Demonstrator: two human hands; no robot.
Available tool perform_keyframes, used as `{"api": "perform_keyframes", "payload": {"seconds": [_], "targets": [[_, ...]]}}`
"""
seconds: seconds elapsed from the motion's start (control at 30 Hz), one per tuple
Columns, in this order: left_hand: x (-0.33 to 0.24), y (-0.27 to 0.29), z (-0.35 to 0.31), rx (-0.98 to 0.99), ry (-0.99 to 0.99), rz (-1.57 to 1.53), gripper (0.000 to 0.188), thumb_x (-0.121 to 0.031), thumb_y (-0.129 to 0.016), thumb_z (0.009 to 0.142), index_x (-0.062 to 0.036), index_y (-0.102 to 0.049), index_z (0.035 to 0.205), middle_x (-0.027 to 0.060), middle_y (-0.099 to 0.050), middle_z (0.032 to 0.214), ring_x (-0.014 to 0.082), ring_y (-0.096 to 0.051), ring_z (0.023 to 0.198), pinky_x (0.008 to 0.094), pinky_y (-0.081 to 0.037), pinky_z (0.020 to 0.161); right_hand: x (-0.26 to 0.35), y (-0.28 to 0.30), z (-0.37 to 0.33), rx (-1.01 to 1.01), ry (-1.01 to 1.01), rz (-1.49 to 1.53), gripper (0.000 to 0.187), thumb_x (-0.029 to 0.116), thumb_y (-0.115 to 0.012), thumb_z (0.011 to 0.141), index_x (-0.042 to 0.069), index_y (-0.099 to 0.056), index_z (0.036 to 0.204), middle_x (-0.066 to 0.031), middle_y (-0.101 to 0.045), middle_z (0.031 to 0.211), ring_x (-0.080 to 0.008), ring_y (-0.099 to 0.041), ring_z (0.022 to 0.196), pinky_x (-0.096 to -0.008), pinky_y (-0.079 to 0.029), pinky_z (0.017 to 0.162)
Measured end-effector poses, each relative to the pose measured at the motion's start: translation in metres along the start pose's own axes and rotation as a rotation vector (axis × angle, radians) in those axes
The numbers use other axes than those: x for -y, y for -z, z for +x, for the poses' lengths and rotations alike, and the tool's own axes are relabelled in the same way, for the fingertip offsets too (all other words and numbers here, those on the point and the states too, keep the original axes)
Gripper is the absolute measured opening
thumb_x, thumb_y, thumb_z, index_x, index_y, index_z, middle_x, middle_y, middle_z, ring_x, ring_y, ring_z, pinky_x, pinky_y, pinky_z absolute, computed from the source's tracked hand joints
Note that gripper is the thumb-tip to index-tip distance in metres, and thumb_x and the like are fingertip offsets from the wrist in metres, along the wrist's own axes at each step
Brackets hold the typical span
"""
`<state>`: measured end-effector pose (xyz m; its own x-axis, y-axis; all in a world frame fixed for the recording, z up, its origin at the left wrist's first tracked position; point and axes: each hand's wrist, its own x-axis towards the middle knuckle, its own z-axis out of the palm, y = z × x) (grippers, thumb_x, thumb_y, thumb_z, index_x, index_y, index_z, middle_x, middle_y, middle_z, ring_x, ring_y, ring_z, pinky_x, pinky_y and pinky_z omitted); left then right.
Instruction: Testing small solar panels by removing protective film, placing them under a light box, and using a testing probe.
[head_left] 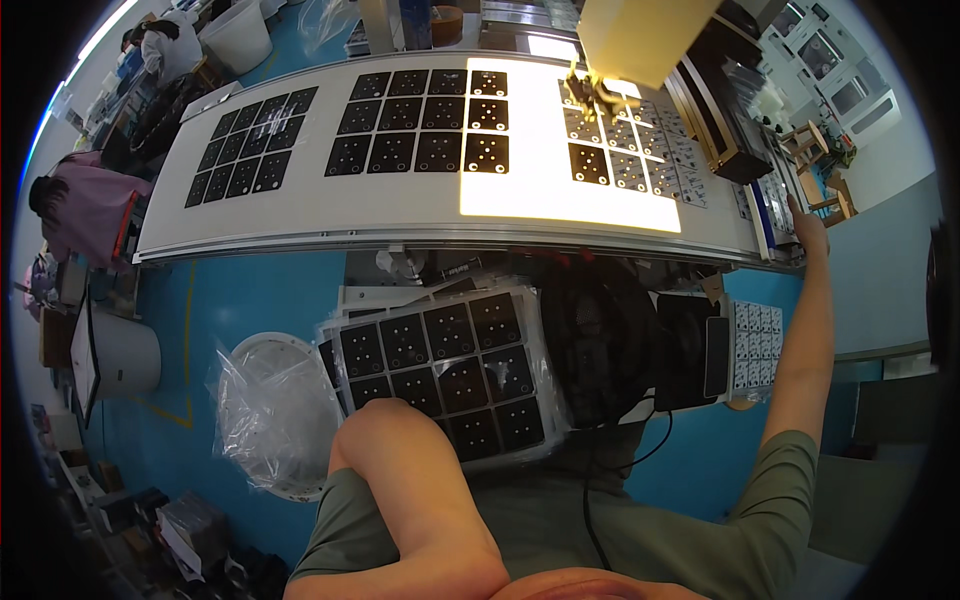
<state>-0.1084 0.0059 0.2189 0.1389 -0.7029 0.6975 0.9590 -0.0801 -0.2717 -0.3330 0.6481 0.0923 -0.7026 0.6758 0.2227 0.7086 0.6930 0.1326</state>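
My right arm reaches out to the right, and my right hand [808,232] rests at the right end of the belt table, by a blue-edged frame [768,215]. Its fingers are small and partly hidden, so their grip is unclear. My left arm is bent, its elbow over a stack of clear plastic sheets [455,360] printed with black squares and small circles; the left hand is out of sight. On the white belt [400,210] lie similar sheets: one at left [250,145], one in the middle [410,120], and one at right [610,145] under bright light.
A yellow box [640,40] hangs over the belt's right part. Right of it stands a dark bar-shaped machine part [725,120]. Crumpled clear plastic [270,420] fills a white bin beside the stack. A printed white sheet [757,345] lies below my right arm. Other people [90,210] sit at left.
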Motion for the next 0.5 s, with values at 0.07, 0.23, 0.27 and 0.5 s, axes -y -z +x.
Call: {"api": "perform_keyframes", "payload": {"seconds": [0.07, 0.23, 0.27, 0.5], "targets": [[0.000, 0.000, 0.000, 0.019, 0.008, 0.034, 0.019, 0.008, -0.060, 0.078, -0.0049, -0.048, 0.084, -0.0013, -0.046, 0.087, 0.0087, -0.052, 0.078, 0.0223, -0.048, 0.063, 0.005, 0.008, 0.001, 0.131, -0.019, 0.023, 0.103, 0.086, -0.033, 0.090, -0.006, -0.071, 0.118, -0.0248, -0.069, 0.119, -0.0370, -0.067, 0.108, -0.0514, -0.051, 0.091], [-0.001, -0.001, 0.000, 0.020, 0.017, 0.056, 0.019, 0.008, -0.061, 0.078, -0.0048, -0.048, 0.084, -0.0013, -0.045, 0.087, 0.0086, -0.052, 0.078, 0.0224, -0.048, 0.063, -0.001, -0.002, 0.005, 0.024, 0.028, 0.009, 0.104, 0.087, -0.033, 0.089, -0.007, -0.071, 0.114, -0.0240, -0.071, 0.112, -0.0362, -0.069, 0.099, -0.0512, -0.052, 0.086], [-0.001, -0.002, -0.001, 0.011, 0.023, 0.042, 0.019, 0.008, -0.061, 0.078, -0.0049, -0.048, 0.084, -0.0013, -0.045, 0.087, 0.0085, -0.051, 0.078, 0.0224, -0.048, 0.063, 0.002, 0.001, 0.006, 0.111, 0.005, 0.015, 0.105, 0.087, -0.033, 0.089, -0.007, -0.070, 0.118, -0.0247, -0.069, 0.117, -0.0368, -0.068, 0.105, -0.0516, -0.052, 0.089], [-0.001, -0.002, -0.001, 0.007, 0.052, 0.068, 0.019, 0.008, -0.061, 0.079, -0.0045, -0.048, 0.085, -0.0015, -0.046, 0.086, 0.0087, -0.052, 0.077, 0.0227, -0.049, 0.063, 0.007, 0.011, 0.000, 0.234, -0.047, 0.031, 0.105, 0.087, -0.032, 0.089, -0.006, -0.067, 0.127, -0.0265, -0.065, 0.129, -0.0381, -0.064, 0.117, -0.0518, -0.051, 0.096]]}}
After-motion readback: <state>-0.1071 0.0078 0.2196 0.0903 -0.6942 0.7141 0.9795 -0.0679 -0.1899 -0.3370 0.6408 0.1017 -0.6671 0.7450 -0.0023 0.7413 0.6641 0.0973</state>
